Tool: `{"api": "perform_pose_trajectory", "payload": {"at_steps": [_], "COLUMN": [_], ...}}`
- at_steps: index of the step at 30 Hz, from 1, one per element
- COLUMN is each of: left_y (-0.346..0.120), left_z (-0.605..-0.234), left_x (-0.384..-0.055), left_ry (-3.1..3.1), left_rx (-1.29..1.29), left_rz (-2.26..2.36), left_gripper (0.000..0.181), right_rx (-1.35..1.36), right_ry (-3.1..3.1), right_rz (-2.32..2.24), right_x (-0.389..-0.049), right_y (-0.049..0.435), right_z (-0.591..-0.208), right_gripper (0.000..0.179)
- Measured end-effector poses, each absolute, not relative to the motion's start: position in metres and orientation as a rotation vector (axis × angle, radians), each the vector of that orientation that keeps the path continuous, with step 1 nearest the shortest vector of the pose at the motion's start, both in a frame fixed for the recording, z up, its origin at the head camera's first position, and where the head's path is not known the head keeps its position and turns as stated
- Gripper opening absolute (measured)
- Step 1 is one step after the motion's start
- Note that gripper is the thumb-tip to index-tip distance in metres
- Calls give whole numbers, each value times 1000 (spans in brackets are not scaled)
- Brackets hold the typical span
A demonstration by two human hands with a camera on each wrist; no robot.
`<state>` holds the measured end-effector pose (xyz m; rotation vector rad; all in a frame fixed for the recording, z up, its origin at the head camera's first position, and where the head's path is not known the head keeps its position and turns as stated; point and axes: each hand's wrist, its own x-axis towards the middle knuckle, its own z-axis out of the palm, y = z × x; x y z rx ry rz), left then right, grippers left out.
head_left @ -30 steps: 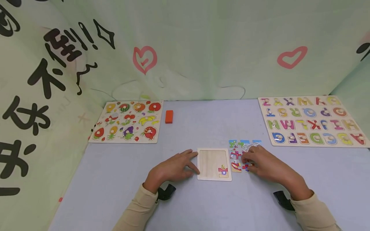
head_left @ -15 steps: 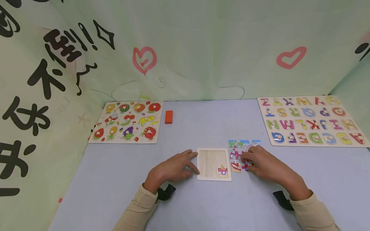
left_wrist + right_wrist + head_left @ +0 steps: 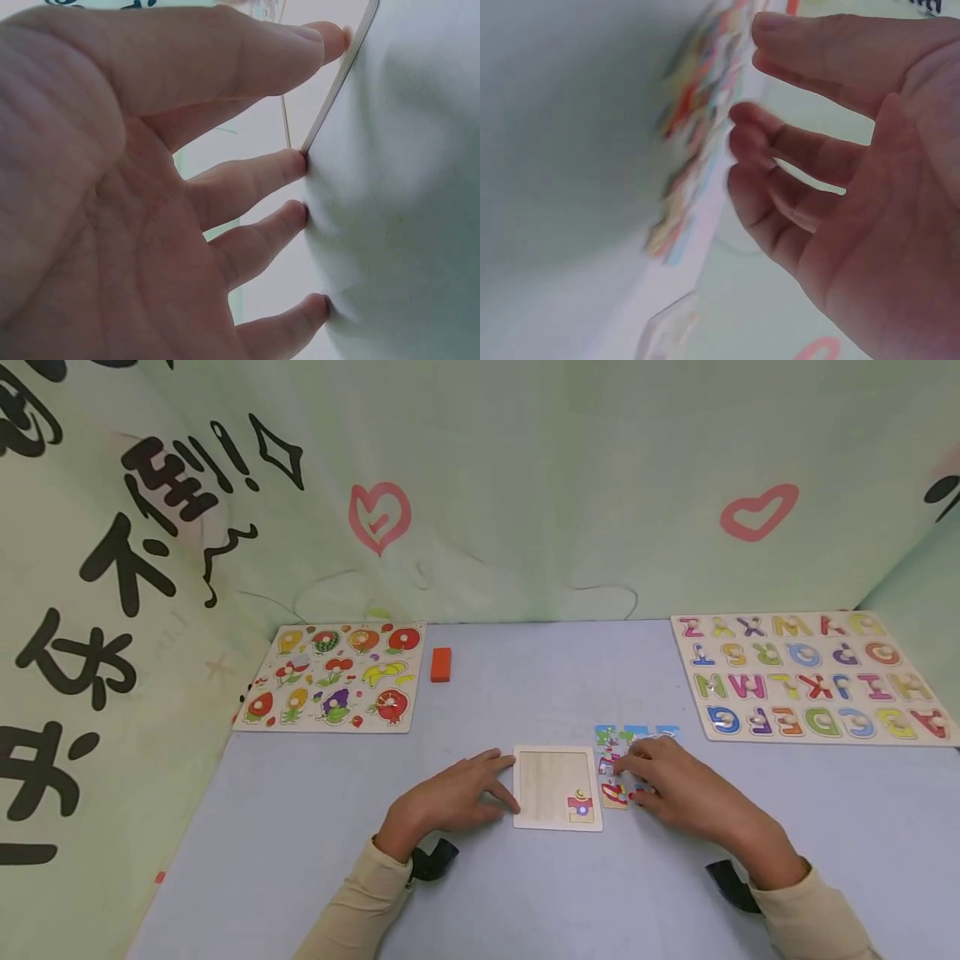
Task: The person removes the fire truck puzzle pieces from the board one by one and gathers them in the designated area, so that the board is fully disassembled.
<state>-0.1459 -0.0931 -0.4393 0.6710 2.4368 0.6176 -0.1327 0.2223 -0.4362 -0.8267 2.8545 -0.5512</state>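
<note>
A shallow wooden puzzle frame [image 3: 555, 777] lies mid-table, with one colourful jigsaw piece [image 3: 581, 807] set in its near right corner. My left hand [image 3: 457, 793] rests at the frame's left edge; its spread fingers [image 3: 259, 180] touch the edge and the tabletop. Right of the frame lie several loose jigsaw pieces [image 3: 614, 795], also seen blurred as a row of pieces [image 3: 694, 127] in the right wrist view. My right hand [image 3: 686, 785] hovers over them, thumb and index apart, no piece visible between them. It covers part of the group.
A fruit puzzle board [image 3: 330, 678] lies at the back left, an orange-red block [image 3: 441, 665] beside it. An alphabet puzzle board [image 3: 810, 678] lies at the back right. A pale green cloth [image 3: 525, 485] with drawings hangs behind the table.
My right hand has shifted slightly left over the loose pieces, towards the frame. The left hand stays at the frame's edge. The head view has moved a little.
</note>
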Motion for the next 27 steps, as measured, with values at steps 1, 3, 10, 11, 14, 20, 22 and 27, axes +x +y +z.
{"api": "perform_pose_trajectory", "payload": {"at_steps": [1, 3, 10, 11, 14, 20, 22, 27], "left_y": [-93, -93, -93, -94, -94, -93, -92, -92], "left_z": [-439, -439, -439, -439, -438, -439, -439, -440], "left_x": [-146, -146, -146, -146, -146, -147, -147, -147], "left_ry": [2437, 2437, 2436, 2435, 2434, 2446, 2452, 2458], "left_rx": [669, 667, 690, 690, 693, 724, 739, 747], "left_rz": [618, 617, 597, 596, 592, 580, 572, 560], "left_gripper": [18, 18, 17, 17, 17, 18, 18, 18], "right_rx": [-848, -902, -1020, -1038, -1056, -1034, -1027, -1019], "right_ry": [2865, 2889, 2910, 2903, 2879, 2872, 2876, 2889], "right_rz": [-553, -542, -414, -390, -340, -313, -304, -301], "right_x": [-133, -133, -131, -130, -127, -124, -123, -117], "right_y": [219, 210, 178, 174, 168, 166, 166, 162], "right_z": [-435, -435, -438, -439, -442, -443, -442, -441], "right_gripper": [35, 36, 35, 37, 42, 38, 34, 24]}}
